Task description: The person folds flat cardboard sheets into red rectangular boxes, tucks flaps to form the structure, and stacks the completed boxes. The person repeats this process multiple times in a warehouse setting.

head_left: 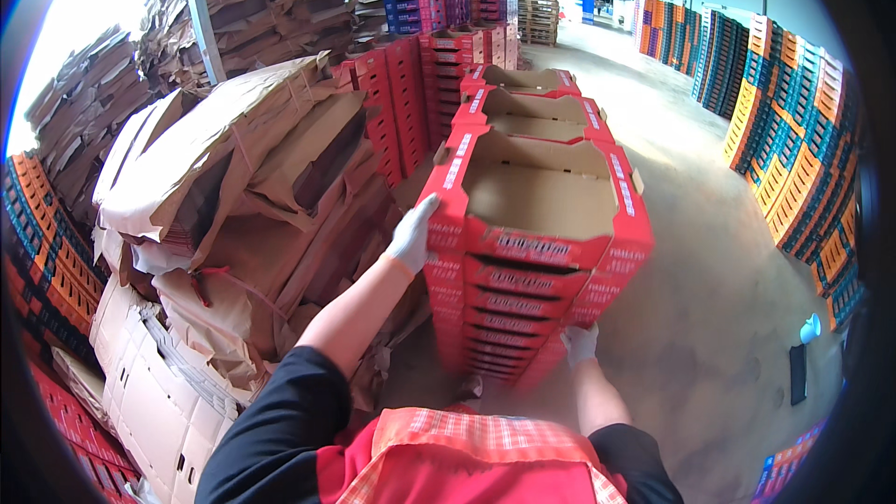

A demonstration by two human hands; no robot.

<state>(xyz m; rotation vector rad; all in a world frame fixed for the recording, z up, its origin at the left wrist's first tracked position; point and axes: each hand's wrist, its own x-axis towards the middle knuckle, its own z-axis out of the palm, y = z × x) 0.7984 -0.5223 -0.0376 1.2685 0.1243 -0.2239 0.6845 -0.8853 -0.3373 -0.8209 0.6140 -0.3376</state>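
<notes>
A tall stack of red cardboard trays (pixel 523 250) stands right in front of me, its top tray open and showing a bare brown bottom. My left hand (pixel 411 235), in a white glove, grips the top tray at its left near corner. Lower down, my right hand (pixel 581 343), also gloved, holds the near right corner of a tray in the same stack. Its fingers are partly hidden against the cardboard. Two more stacks of red trays (pixel 546 115) stand close behind this one.
Paper-wrapped bundles of flat cardboard (pixel 177 187) are heaped on my left. More red trays (pixel 383 112) stand beyond them. Orange and green tray stacks (pixel 784 140) line the right side. A black flat object (pixel 798 375) and a light blue object (pixel 810 328) lie on the floor (pixel 691 317).
</notes>
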